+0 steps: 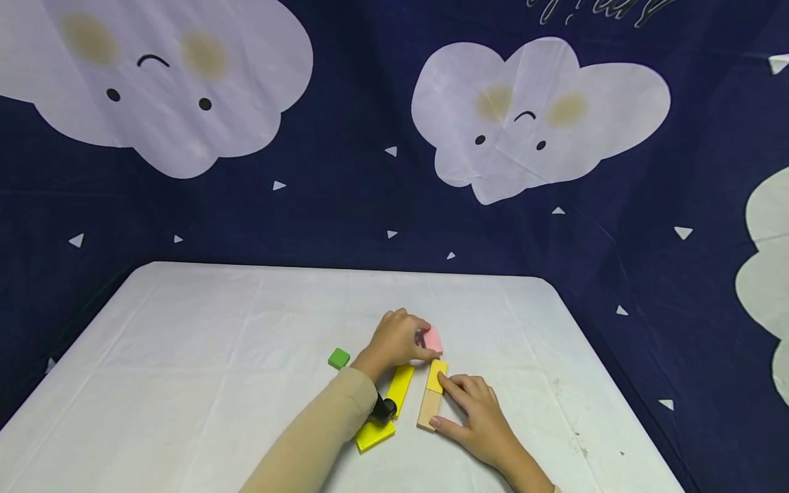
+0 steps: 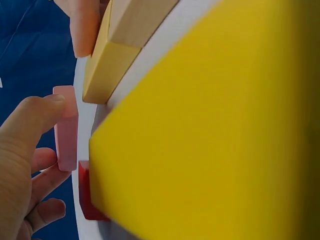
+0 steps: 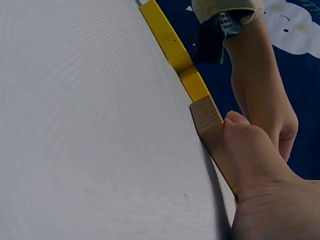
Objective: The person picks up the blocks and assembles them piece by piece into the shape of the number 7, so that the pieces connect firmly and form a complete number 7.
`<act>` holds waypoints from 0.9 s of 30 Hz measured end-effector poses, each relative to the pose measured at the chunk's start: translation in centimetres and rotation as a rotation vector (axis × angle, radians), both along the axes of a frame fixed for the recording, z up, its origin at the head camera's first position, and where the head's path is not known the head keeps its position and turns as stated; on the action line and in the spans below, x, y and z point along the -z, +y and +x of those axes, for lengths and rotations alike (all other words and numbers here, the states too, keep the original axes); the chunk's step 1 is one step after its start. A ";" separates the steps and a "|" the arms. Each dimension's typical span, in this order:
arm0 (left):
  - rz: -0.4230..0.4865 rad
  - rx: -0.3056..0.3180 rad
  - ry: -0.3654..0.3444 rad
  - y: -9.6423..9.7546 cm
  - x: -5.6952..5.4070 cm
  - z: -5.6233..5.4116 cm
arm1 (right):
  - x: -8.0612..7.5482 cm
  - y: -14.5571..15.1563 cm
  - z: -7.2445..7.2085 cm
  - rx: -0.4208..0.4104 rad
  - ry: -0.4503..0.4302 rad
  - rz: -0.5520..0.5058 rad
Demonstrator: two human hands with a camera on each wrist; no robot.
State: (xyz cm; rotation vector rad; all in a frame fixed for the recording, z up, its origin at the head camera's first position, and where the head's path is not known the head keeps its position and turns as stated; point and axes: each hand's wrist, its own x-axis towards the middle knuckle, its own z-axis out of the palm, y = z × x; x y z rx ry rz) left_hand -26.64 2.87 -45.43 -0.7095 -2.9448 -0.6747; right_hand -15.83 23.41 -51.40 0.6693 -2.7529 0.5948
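Observation:
My left hand (image 1: 397,339) pinches a pink block (image 1: 433,340) between thumb and fingers, just beyond the far end of a short row. That row is a small yellow block (image 1: 437,376) end to end with a plain wooden block (image 1: 429,409). On its right side rests my right hand (image 1: 477,414), index fingertip at the yellow block and thumb (image 3: 250,145) along the wooden one. A red block (image 2: 90,197) shows below the pink block in the left wrist view; in the head view the left hand mostly hides it.
A long yellow block (image 1: 401,389) lies left of the row, with another yellow block (image 1: 374,436) nearer, partly under the left wrist's black camera (image 1: 384,410). A green block (image 1: 339,358) sits farther left on the white-covered table (image 1: 185,383). Behind hangs a dark blue cloth (image 1: 345,212).

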 end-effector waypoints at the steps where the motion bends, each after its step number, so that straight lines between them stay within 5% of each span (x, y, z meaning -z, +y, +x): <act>1: 0.004 -0.001 -0.007 0.1 0.1 0.0 | 0.0 0.0 0.0 -0.001 0.000 0.001; 15: 0.019 0.029 -0.074 0.8 0.1 -0.4 | -0.1 -0.1 0.1 -0.009 0.005 -0.003; 27: 0.028 0.001 -0.223 0.8 0.5 -0.7 | -0.1 0.0 0.1 -0.015 0.028 0.000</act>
